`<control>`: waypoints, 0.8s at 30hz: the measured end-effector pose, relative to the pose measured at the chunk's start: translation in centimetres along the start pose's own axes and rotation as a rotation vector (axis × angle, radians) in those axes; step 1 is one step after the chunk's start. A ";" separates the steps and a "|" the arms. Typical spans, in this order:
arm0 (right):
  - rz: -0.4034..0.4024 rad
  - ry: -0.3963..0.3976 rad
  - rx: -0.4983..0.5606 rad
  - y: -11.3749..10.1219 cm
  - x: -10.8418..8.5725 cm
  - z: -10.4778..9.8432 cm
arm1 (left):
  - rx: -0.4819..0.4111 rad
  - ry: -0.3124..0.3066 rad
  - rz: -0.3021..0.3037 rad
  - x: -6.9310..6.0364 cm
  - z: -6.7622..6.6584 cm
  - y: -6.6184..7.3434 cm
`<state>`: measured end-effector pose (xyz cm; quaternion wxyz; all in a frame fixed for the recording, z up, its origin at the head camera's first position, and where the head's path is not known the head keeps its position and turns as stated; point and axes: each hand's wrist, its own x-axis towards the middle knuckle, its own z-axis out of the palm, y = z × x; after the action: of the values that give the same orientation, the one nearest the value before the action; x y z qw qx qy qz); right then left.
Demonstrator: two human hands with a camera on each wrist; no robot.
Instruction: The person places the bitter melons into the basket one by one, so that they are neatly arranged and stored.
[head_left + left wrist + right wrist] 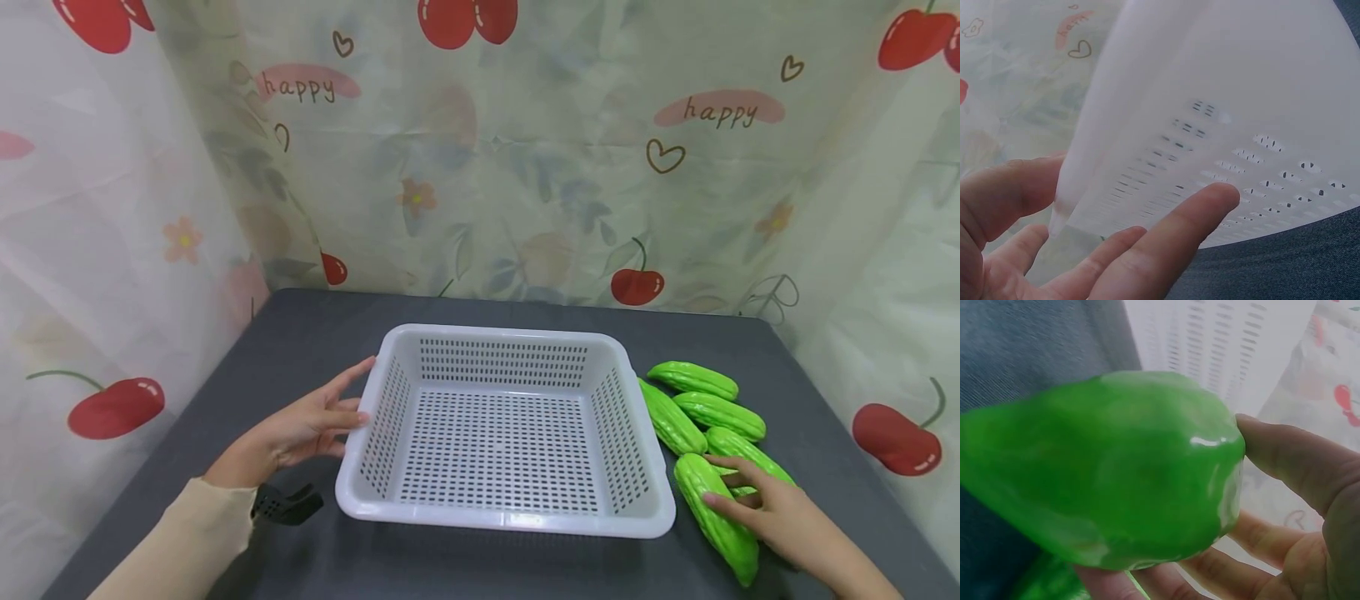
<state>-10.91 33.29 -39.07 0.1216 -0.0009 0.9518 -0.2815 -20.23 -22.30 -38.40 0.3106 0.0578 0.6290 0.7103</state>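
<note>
A white plastic basket (495, 521) with slotted walls sits in the middle of the dark table. My left hand (311, 425) touches its left rim, fingers loosely spread; in the left wrist view those fingers (1166, 244) lie beside the basket's outer wall (1260, 75). Right of the basket, my right hand (780, 508) holds a bright green bitter melon (716, 521) between thumb and fingers. In the right wrist view the thumb (1291, 450) presses one end of this bitter melon (1116, 469), with fingers beneath it.
Several more bitter melons (693, 379) lie heaped along the basket's right side, one against its wall. A printed curtain (495, 192) with cherries and hearts encloses the back and sides of the table (337, 325). A black band (288, 504) is around the left wrist.
</note>
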 end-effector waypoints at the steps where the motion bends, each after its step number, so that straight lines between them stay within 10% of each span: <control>1: -0.011 0.015 -0.018 0.0 -0.1 -0.3 | -0.001 0.002 0.000 0.0 0.0 0.0; 24: -0.151 0.221 0.045 -7.4 1.3 -6.6 | 0.001 -0.017 0.010 0.0 -0.2 -0.1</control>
<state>-14.16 30.50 -30.09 -0.0053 -0.0390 0.9500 -0.3098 -20.30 -22.47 -38.57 0.3125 0.0670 0.6264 0.7110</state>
